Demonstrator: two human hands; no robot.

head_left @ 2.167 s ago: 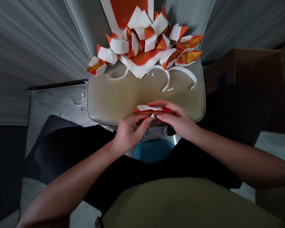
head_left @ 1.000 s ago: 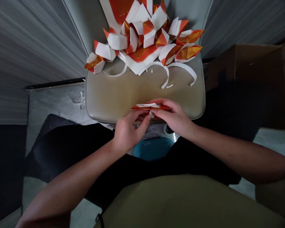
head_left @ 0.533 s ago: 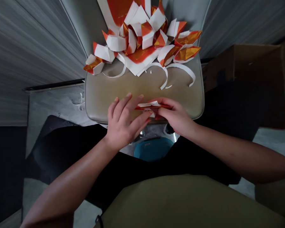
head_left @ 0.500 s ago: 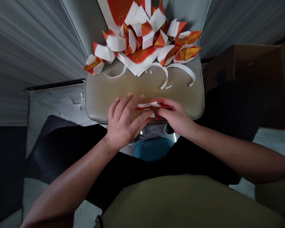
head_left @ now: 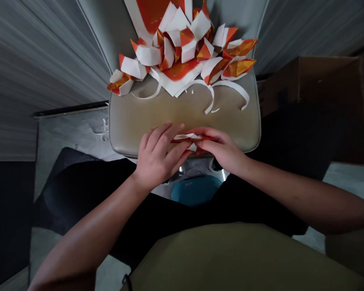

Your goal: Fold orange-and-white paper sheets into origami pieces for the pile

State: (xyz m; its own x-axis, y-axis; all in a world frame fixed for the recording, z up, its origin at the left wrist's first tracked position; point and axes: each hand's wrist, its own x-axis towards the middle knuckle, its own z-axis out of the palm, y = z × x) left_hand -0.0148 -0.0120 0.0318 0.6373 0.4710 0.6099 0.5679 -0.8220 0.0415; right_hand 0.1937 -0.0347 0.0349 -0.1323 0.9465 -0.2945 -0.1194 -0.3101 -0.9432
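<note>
Center of frame: the left hand (head_left: 156, 155) is half open, fingers extended over the left end of the folded paper (head_left: 190, 138); whether it grips cannot be determined. The right hand (head_left: 223, 146) pinches this flat, creased red-and-white piece over the rounded front edge of the smooth seat (head_left: 182, 115). The cushion extends upward to curled white strips (head_left: 212, 97). Upper center: angular, boat-shaped paper pieces (head_left: 148, 54), some glossy gold inside.

On the chair (head_left: 182, 115), folded papers (head_left: 148, 55) lie behind 3 curled strips (head_left: 235, 85); over its front edge, 1 piece (head_left: 193, 147) is between the left hand (head_left: 157, 157) and right hand (head_left: 223, 146); a box (head_left: 282, 87) stands right.
</note>
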